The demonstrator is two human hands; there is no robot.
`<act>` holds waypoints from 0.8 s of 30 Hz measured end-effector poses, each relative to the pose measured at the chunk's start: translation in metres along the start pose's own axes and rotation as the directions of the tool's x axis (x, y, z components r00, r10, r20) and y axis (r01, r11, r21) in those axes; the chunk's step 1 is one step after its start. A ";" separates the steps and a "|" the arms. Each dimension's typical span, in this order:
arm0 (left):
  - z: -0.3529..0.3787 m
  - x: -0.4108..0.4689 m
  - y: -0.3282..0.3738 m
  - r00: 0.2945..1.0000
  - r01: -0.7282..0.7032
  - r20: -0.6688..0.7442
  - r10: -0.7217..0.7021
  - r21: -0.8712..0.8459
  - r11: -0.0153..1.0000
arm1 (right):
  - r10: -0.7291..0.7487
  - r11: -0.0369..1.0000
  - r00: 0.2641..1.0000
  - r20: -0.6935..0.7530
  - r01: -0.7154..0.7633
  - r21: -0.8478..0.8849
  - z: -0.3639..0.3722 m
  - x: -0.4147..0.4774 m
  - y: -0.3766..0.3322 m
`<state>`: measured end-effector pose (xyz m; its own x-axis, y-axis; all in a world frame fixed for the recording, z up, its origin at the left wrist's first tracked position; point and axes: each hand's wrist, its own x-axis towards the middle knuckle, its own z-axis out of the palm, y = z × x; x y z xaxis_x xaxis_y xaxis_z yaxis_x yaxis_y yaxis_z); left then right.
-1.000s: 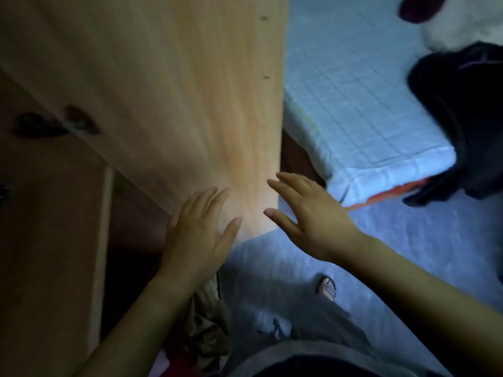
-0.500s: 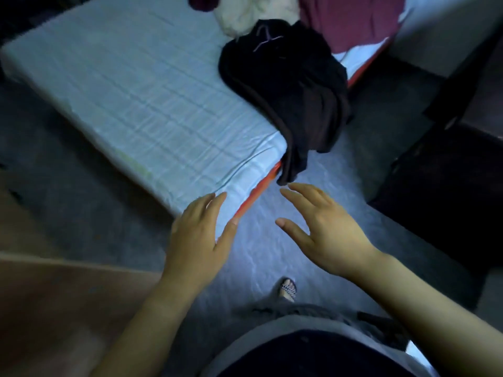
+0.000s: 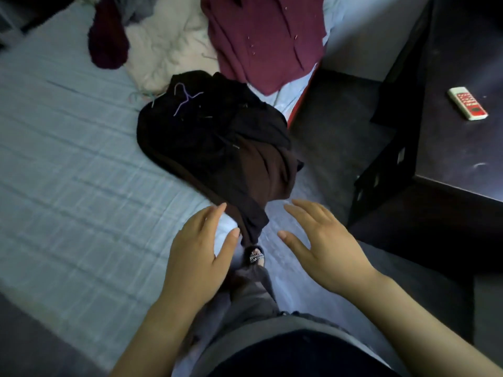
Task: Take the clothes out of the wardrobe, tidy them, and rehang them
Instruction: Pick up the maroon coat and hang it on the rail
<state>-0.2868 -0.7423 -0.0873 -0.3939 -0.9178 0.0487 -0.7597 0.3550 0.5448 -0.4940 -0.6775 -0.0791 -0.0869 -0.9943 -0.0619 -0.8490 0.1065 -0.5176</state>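
Observation:
A heap of black and dark brown clothes (image 3: 217, 142) lies on the bed's corner and hangs over its edge, with a purple wire hanger (image 3: 185, 100) on top. Behind it lie a maroon garment (image 3: 266, 42), a cream garment (image 3: 166, 50) and a dark purple bundle (image 3: 107, 47). My left hand (image 3: 198, 251) hovers open over the bed's edge, its fingertips just short of the hanging dark cloth. To the right, over the floor, my right hand (image 3: 324, 243) is open with fingers spread and holds nothing.
The bed (image 3: 68, 172) with a pale blue checked sheet fills the left. A dark table (image 3: 460, 142) stands at the right with a white and red remote (image 3: 467, 103) on it. My sandalled foot (image 3: 254, 257) stands on the grey floor between bed and table.
The view has swung from the wooden wardrobe door to the bed. The dark clothes heap is now close in front of both hands, which stay open and empty.

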 end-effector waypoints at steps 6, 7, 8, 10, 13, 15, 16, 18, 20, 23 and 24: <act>-0.014 0.173 0.003 0.990 -0.111 0.087 0.110 0.005 0.994 | 0.083 0.996 0.990 -0.117 -0.085 -0.016 -0.048 0.145 0.023; -0.015 0.202 0.008 0.985 -0.143 0.101 0.140 0.017 0.990 | 0.093 0.995 0.987 -0.128 -0.096 -0.022 -0.057 0.164 0.029; -0.015 0.230 0.013 0.979 -0.172 0.115 0.168 0.028 0.985 | 0.108 0.993 0.985 -0.135 -0.112 -0.025 -0.064 0.183 0.035; -0.009 0.281 0.024 0.965 -0.232 0.140 0.224 0.041 0.972 | 0.141 0.989 0.979 -0.149 -0.147 -0.025 -0.075 0.212 0.049; 0.008 0.341 0.041 0.946 -0.283 0.171 0.275 0.022 0.959 | 0.189 0.981 0.968 -0.163 -0.195 -0.020 -0.088 0.247 0.076; 0.025 0.374 0.049 0.943 -0.278 0.192 0.273 -0.002 0.961 | 0.221 0.974 0.964 -0.145 -0.225 -0.009 -0.098 0.272 0.098; 0.034 0.390 0.052 0.943 -0.267 0.202 0.263 -0.009 0.964 | 0.231 0.972 0.963 -0.137 -0.234 -0.006 -0.104 0.286 0.111; 0.054 0.424 0.056 0.946 -0.238 0.221 0.237 -0.019 0.971 | 0.245 0.969 0.961 -0.130 -0.247 0.001 -0.118 0.317 0.140; 0.075 0.462 0.064 0.949 -0.218 0.226 0.217 -0.024 0.976 | 0.246 0.968 0.961 -0.123 -0.249 -0.011 -0.135 0.352 0.172; 0.103 0.529 0.087 0.957 -0.196 0.214 0.196 -0.024 0.980 | 0.207 0.976 0.973 -0.103 -0.213 -0.050 -0.170 0.412 0.225; 0.111 0.554 0.096 0.961 -0.188 0.199 0.189 -0.026 0.982 | 0.190 0.978 0.977 -0.092 -0.196 -0.065 -0.184 0.433 0.242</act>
<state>-0.6359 -1.1967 -0.1011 -0.6257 -0.7799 -0.0171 -0.6586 0.5163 0.5474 -0.8330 -1.0841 -0.0744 -0.2943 -0.9523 -0.0803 -0.8473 0.2989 -0.4391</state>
